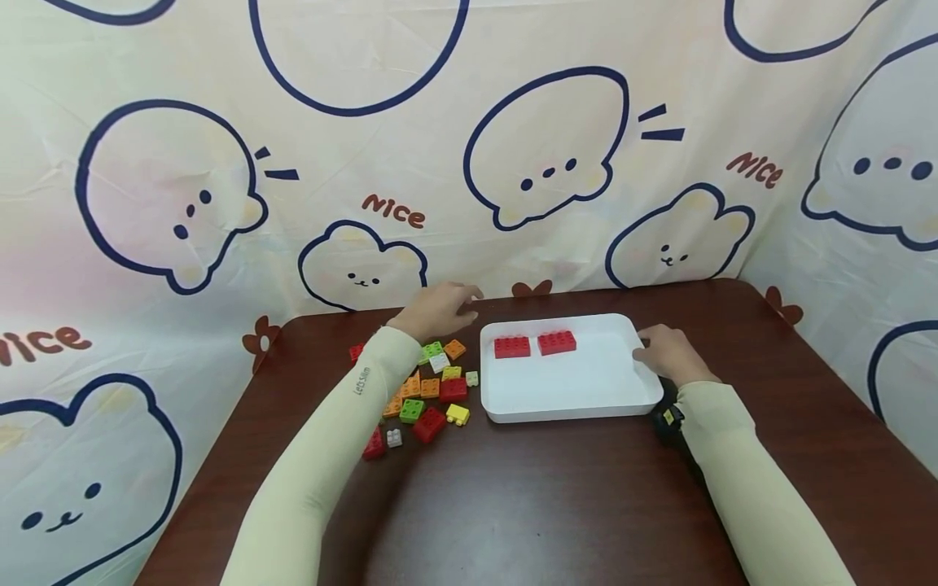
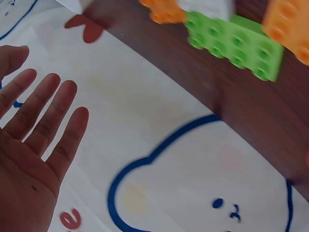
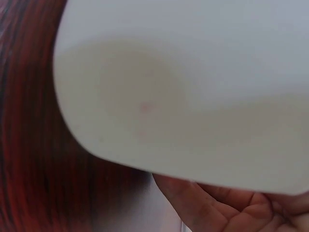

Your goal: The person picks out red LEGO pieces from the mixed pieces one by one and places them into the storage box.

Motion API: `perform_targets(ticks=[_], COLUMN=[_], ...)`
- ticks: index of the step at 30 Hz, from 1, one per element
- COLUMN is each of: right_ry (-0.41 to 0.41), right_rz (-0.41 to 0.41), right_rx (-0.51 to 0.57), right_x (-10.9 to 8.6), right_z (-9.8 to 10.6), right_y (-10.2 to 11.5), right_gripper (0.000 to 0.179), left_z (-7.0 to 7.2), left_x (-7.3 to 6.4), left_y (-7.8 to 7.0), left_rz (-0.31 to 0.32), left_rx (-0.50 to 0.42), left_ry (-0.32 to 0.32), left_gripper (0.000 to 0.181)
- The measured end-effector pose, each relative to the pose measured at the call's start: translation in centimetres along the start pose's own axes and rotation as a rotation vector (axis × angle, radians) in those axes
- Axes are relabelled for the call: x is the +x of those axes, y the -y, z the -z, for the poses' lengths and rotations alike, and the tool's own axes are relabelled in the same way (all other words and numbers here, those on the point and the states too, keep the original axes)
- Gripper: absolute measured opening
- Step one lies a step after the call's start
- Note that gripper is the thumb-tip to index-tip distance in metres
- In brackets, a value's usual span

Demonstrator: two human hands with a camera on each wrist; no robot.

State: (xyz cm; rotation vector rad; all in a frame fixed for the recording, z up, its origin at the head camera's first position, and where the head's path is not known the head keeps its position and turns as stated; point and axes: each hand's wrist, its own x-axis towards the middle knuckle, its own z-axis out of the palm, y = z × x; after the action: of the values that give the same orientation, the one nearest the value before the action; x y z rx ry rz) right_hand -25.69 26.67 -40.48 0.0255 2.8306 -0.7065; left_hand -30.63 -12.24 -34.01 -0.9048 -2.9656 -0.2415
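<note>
- A printed cloth (image 1: 440, 163) hangs along the far side and the right.
- The dark wooden table (image 1: 513, 505) carries everything below it.
- The white tray (image 1: 586, 382) sits right of the loose bricks, its long axis running left to right.
- The left hand (image 1: 440, 309) reaches over the table's far edge, left of the tray. Its fingers are extended and spread, the palm holds nothing, and the sleeved forearm slants from near left to far right across the bricks.
- The right hand (image 1: 676, 354) is at the tray's right end, forearm slanting in from near right. Thumb and fingers seem to pinch the rim, though the blurred wrist view hides part of that contact.
- The loose bricks (image 1: 453, 390) lie to the near side of the left hand, which is much the closer of the 2; the forearm covers some.
- Inside the tray, 2 red bricks (image 1: 512, 347) stand at the far left, long sides roughly left to right.
- Just near the left hand lie a green brick (image 1: 432, 352) and, to its right, a smaller orange brick (image 1: 455, 349).
</note>
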Motion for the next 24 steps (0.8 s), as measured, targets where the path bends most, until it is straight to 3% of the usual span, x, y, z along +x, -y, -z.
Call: perform_targets(ticks=[13, 24], right_ry=[0.012, 0.006], right_rz=[-0.001, 0.006], right_rx=[0.006, -0.007], right_x=[0.1, 0.1], right_z=[-0.2, -0.1], right_y=[-0.1, -0.1], right_gripper=[0.052, 0.052], left_z=[0.5, 0.5], left_x=[-3.0, -5.9], left_y=[4.7, 8.5], left_rz=[0.127, 0.198], left_rx=[-0.081, -0.078], left_ry=[0.010, 0.061], left_gripper=[0.036, 0.038])
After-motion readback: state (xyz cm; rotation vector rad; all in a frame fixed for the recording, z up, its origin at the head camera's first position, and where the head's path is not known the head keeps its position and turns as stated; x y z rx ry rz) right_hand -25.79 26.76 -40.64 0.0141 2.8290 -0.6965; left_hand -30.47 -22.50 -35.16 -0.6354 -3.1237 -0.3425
